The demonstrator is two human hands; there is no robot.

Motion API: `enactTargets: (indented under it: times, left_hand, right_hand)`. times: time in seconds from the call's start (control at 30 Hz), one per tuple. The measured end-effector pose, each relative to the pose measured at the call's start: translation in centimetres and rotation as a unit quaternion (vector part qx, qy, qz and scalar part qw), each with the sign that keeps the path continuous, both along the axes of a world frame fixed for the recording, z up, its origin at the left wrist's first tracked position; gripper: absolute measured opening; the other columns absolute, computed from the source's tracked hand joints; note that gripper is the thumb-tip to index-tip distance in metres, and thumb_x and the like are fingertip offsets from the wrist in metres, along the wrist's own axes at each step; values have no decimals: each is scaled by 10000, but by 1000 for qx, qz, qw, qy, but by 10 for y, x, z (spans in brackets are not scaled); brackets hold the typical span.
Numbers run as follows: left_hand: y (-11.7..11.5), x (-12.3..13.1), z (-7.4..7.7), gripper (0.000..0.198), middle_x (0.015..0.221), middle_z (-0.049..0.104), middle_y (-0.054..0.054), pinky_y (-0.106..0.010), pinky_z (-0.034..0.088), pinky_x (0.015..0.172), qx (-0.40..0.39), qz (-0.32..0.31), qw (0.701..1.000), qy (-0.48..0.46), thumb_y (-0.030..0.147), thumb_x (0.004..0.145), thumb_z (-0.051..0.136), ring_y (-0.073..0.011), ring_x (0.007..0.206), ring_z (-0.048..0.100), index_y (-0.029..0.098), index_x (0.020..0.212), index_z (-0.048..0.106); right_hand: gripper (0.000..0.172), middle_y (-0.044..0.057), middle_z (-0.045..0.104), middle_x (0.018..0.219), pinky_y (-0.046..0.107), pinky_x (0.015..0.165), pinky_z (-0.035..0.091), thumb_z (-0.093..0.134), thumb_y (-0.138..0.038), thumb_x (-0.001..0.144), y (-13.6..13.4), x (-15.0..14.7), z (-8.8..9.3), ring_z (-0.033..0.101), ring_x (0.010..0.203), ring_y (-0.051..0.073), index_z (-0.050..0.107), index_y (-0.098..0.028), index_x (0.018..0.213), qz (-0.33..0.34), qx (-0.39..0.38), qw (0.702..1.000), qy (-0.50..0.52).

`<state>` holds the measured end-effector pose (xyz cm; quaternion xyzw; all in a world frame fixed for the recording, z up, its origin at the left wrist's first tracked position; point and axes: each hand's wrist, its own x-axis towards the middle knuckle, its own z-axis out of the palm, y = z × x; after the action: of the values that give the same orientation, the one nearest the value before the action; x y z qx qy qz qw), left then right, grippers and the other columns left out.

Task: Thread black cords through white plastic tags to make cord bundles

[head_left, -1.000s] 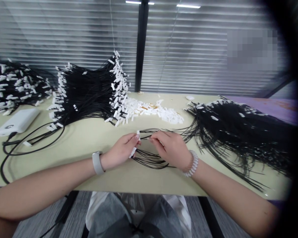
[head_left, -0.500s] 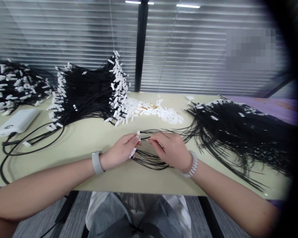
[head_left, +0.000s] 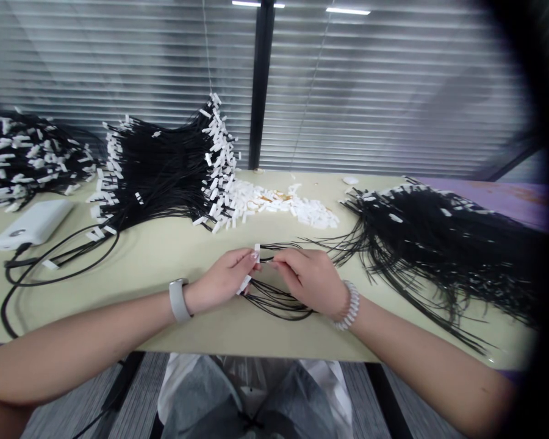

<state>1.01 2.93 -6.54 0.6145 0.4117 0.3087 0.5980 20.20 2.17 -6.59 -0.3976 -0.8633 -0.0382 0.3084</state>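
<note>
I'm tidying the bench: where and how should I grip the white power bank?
Probably by its two long sides, mid-length, from above: the white power bank lies flat and block-shaped, its top uncovered. Avoid the near end, where the black cable plugs in.

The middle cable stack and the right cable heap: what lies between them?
In the head view, small white pieces with yellowish bits among them lie between the stack and the heap.

left grip (head_left: pixel 226 277) holds connector (head_left: pixel 257 251); right grip (head_left: pixel 318 280) pinches wire (head_left: pixel 266 260).
</note>
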Motion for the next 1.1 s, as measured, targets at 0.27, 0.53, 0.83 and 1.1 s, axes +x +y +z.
enactTargets:
  times: [0.27,0.53,0.83,1.1]
  left_hand:
    - [1,0,-1,366,693,438,10,-200,407,452,10,4,1000,3,503,845,389,-75,511,408,161,757,486]
    - [1,-1,-3,376,685,437,7,-200,414,461,16,-3,1000,6,513,839,397,-89,547,429,156,803,511]
    - [1,-1,-3,390,728,455,4,-207,441,485,7,-17,1000,12,508,837,408,-75,538,440,143,847,546]
    - [0,-3,-4,375,747,464,0,-189,406,455,3,-35,999,22,492,844,408,-70,520,443,146,853,551]
  right_hand:
    - [161,0,583,654,223,595,339,427,-218,866,-1,-4,-7,514,599,96,568,-171,805,10,17,1000,-10]
    - [119,-15,617,733,227,614,350,446,-214,858,-1,-5,-5,534,631,99,562,-190,867,26,41,999,-11]
    - [136,-18,604,650,228,591,337,455,-205,857,0,-8,-6,535,588,101,570,-187,786,-9,66,998,-4]
    - [142,-21,590,606,233,566,323,463,-202,846,0,-10,-7,526,554,101,567,-177,753,-19,70,997,2]
